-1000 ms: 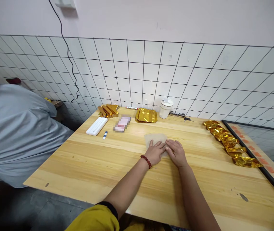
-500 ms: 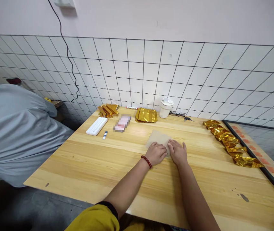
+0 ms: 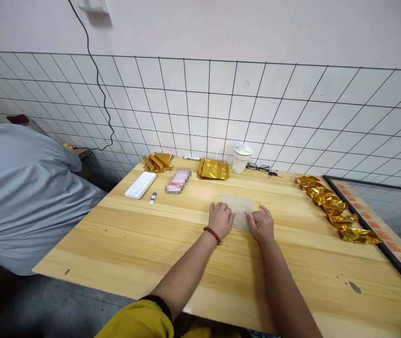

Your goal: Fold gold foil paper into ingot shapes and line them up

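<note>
A pale tan sheet of paper (image 3: 238, 207) lies flat on the wooden table (image 3: 151, 244), nearly the same colour as the wood. My left hand (image 3: 220, 219), with a red bead bracelet at the wrist, rests with curled fingers at the sheet's near left corner. My right hand (image 3: 261, 225) lies at the near right edge, fingers bent and pinching the paper's border. A stack of gold foil sheets (image 3: 213, 169) sits just beyond the paper.
A row of folded gold foil pieces (image 3: 337, 209) runs along the right side, more (image 3: 158, 161) at the back left. A white cup (image 3: 240, 158), white case (image 3: 140, 184), small tube (image 3: 153, 198), marker (image 3: 192, 158) and glasses (image 3: 258, 167) stand near the tiled wall. A person in grey (image 3: 20, 188) bends at the left.
My hands, close together on the paper a second ago, have moved apart to its two near corners. The sheet has turned and now lies square to the table edge.
</note>
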The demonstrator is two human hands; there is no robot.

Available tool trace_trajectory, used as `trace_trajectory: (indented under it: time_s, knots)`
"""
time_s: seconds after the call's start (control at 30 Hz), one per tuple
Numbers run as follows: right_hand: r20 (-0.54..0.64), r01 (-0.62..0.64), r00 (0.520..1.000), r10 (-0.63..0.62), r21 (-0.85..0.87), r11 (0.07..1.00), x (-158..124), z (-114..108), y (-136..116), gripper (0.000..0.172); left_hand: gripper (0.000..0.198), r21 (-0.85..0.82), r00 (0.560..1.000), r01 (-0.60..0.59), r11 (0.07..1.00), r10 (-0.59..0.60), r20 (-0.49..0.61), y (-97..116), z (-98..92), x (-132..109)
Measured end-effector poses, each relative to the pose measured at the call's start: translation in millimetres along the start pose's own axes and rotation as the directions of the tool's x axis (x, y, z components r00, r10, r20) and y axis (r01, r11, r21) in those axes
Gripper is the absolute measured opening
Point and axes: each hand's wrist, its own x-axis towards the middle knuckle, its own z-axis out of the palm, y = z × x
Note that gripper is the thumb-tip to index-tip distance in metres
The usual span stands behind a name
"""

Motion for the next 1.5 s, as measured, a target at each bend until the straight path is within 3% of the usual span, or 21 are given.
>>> trace_trajectory:
  time_s: [0.13, 0.3, 0.4, 0.53, 0.83, 1.07, 1.17, 1.27, 1.5]
  knots:
    - [-0.001, 0.048, 0.999, -0.048, 0.073, 0.996, 1, 6, -3, 0.049, 0.027, 0.040, 1.000, -0.008, 0.999, 0.009, -0.017, 0, -0.1, 0]
    - [0.215, 0.128, 0.968, -0.129, 0.016, 0.992, 4, 17, -8, 0.049, 0.023, 0.069, 1.000, -0.016, 0.997, 0.015, 0.021, 0, 1.4, -1]
    - [0.352, 0.124, 0.931, -0.094, -0.065, 0.990, 4, 22, -10, 0.054, 0.035, 0.056, 0.998, -0.036, 0.998, 0.033, 0.050, -1, 4.0, -1]
    - [0.440, 0.097, 0.898, -0.015, -0.166, 0.981, 4, 22, -14, 0.057, 0.047, 0.030, 0.983, -0.061, 0.998, 0.055, 0.176, -2, 9.7, 0]
    - [0.412, -0.100, 0.879, 0.239, -0.330, 0.938, 1, 19, -12, 0.069, 0.053, 0.056, 0.986, 0.003, 0.998, -0.013, 0.165, -3, 12.7, -2]
    - [0.289, -0.234, 0.887, 0.361, -0.392, 0.890, 2, 8, -11, 0.066, 0.053, 0.037, 0.989, 0.036, 0.999, -0.040, 0.144, -2, 11.1, -2]
    - [0.246, -0.157, 0.939, 0.239, -0.311, 0.937, -5, 11, -26, 0.064, 0.052, 0.041, 0.988, 0.073, 0.996, -0.078, 0.137, -3, 12.6, -1]
    - [0.387, 0.082, 0.922, -0.019, -0.145, 0.986, -15, 18, -40, 0.064, 0.051, 0.058, 0.984, 0.095, 0.994, -0.102, 0.144, -3, 14.5, 0]
    - [0.423, 0.139, 0.902, -0.085, -0.099, 0.985, -19, 19, -42, 0.065, 0.052, 0.080, 0.981, 0.060, 0.995, -0.073, 0.178, -5, 8.3, -5]
